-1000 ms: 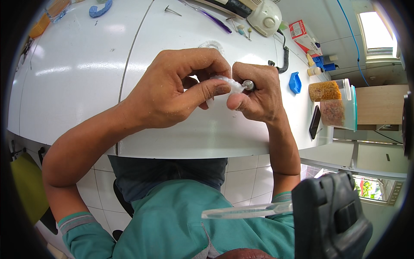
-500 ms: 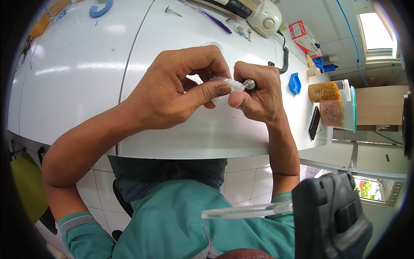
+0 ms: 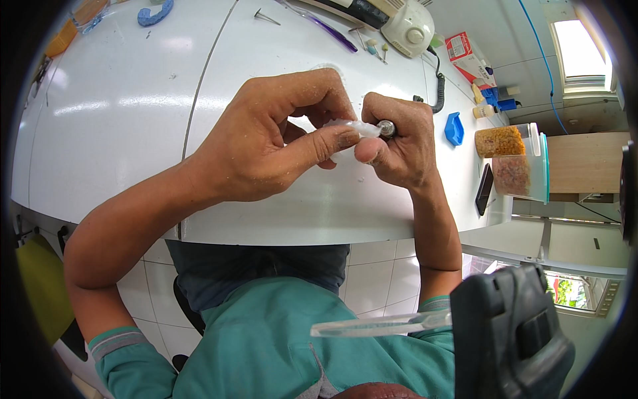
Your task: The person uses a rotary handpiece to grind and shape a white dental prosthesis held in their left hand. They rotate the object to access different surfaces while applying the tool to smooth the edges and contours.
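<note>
My left hand [image 3: 279, 136] pinches a translucent whitish dental piece [image 3: 364, 128], curved and rough-edged, between thumb and fingers. Most of it is hidden behind the fingertips. My right hand [image 3: 402, 136] is closed around a metal rotary handpiece [image 3: 387, 128], whose round silver end pokes out between thumb and forefinger toward the piece. Its tip is hard to make out, and it meets or nearly meets the right end of the piece. Fine pale dust clings to both hands, which are held close together above the white table [image 3: 266, 219].
Beyond my hands lie a purple-handled tool [image 3: 332, 33], a mounted disc bit [image 3: 267, 18] and small burs [image 3: 377, 50] beside a cream control unit [image 3: 409, 30] with a coiled cord. Rightward are a blue tray [image 3: 454, 129], a phone [image 3: 485, 189] and plastic tubs [image 3: 518, 176]. A blue dental mould [image 3: 155, 13] sits far left.
My right hand and the handpiece have shifted very slightly, and the piece is tilted a little differently in my left fingers. Both hands keep their grip.
</note>
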